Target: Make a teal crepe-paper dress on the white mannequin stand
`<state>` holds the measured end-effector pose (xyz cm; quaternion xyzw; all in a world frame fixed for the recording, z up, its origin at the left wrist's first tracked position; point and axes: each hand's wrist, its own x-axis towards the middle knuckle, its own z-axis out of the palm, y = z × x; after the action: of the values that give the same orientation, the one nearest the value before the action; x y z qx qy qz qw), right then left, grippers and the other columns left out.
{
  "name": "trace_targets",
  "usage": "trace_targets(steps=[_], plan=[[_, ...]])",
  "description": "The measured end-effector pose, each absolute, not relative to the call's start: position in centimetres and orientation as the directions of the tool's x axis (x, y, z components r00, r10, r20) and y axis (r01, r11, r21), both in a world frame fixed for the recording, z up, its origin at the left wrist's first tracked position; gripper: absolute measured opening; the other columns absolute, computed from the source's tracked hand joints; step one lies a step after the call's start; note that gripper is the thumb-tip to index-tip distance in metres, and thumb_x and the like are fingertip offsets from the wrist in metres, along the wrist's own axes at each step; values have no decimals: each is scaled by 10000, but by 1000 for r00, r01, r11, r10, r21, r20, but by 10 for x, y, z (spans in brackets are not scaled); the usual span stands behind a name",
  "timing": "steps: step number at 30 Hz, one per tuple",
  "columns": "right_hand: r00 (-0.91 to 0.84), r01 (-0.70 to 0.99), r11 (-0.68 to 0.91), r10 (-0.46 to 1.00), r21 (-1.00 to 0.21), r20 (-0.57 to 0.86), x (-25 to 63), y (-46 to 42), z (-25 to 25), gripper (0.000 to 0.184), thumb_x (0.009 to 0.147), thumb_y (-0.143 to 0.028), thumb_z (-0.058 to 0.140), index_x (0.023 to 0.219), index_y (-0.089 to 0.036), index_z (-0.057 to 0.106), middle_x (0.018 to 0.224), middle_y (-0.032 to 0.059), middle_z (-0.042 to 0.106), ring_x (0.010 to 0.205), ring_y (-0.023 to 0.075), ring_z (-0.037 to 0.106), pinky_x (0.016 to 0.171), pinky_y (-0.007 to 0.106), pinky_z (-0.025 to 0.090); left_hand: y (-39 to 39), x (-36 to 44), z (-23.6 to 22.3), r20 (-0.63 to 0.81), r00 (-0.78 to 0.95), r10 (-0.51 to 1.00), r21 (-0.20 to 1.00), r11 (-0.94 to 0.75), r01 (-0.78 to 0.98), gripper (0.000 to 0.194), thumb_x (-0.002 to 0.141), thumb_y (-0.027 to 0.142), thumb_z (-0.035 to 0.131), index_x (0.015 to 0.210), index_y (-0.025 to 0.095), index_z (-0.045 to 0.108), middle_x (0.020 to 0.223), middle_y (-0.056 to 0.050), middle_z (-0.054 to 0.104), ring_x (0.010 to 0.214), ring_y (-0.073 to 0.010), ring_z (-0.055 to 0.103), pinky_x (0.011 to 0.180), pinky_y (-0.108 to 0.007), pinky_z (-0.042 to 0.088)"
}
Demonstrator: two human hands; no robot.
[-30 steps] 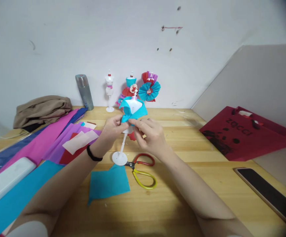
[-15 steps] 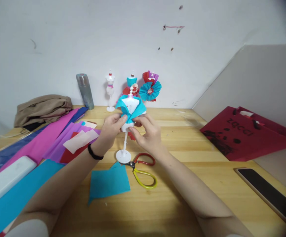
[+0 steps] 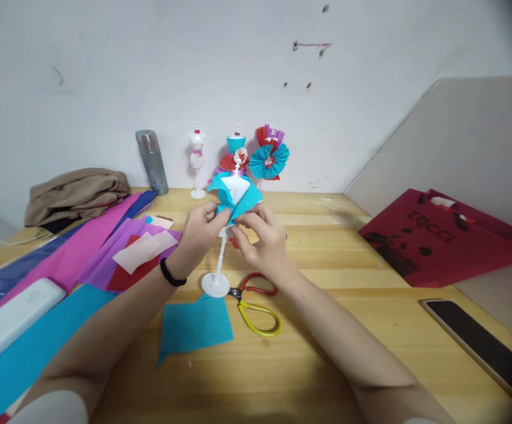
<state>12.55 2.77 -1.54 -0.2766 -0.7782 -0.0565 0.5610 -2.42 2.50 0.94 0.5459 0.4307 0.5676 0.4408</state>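
A small white mannequin on a round-based stand is tilted between my hands, with blue crepe paper wrapped around its torso and crossed at the front. My left hand pinches the paper at the waist from the left, thumb in front. From the right, my right hand grips the paper's lower edge at the waist with thumb and fingers; the fingertips are partly hidden. Below the stand's base lie scissors with one red and one yellow handle, beside a loose blue paper piece.
Three more mannequins stand by the wall, one bare and others dressed in coloured paper. A flask, brown cloth and coloured paper sheets occupy the left. On the right are a red bag and a phone.
The mannequin has tilted further, its base swinging slightly left and its top slightly right. Both hands keep hold at the waist, and the paper's right flap sits lower across the front.
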Motion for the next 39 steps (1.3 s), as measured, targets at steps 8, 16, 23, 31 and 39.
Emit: trace_targets(steps=[8,16,23,31,39], plan=[[-189,502,832,372,-236,909,124,27,-16,87,923,-141,566,912,-206,622,877,49,631,795,182,628,663,308,529,26,-24,6,285,44,958,955,-280,-98,315,721,437,752,707,169,588,665,18,578,627,-114,517,596,-253,428],[-170,518,818,386,-251,907,126,28,-15,143,949,-143,535,1003,-209,649,917,70,659,804,185,644,668,319,545,24,-21,5,287,80,954,948,-272,-166,331,694,448,790,765,173,620,706,13,608,676,-136,557,646,-272,457],[-174,533,813,374,-232,911,127,29,-15,153,961,-151,534,1025,-204,662,923,76,658,797,184,647,671,314,545,28,-20,-1,295,66,953,949,-285,-132,331,684,417,811,727,179,585,682,21,596,668,-130,551,640,-261,443],[-176,539,800,414,-265,893,129,30,-16,173,952,-130,516,1012,-204,660,917,72,655,779,185,628,662,316,520,20,-17,8,311,84,947,949,-304,-85,300,670,365,796,817,176,616,729,9,645,728,-155,608,694,-273,496],[-171,541,798,413,-265,895,129,28,-15,201,945,-102,495,987,-209,660,906,67,657,765,176,634,656,310,522,20,-18,7,322,47,946,946,-320,-46,165,706,291,703,745,188,581,657,43,551,628,-116,502,593,-244,413]])
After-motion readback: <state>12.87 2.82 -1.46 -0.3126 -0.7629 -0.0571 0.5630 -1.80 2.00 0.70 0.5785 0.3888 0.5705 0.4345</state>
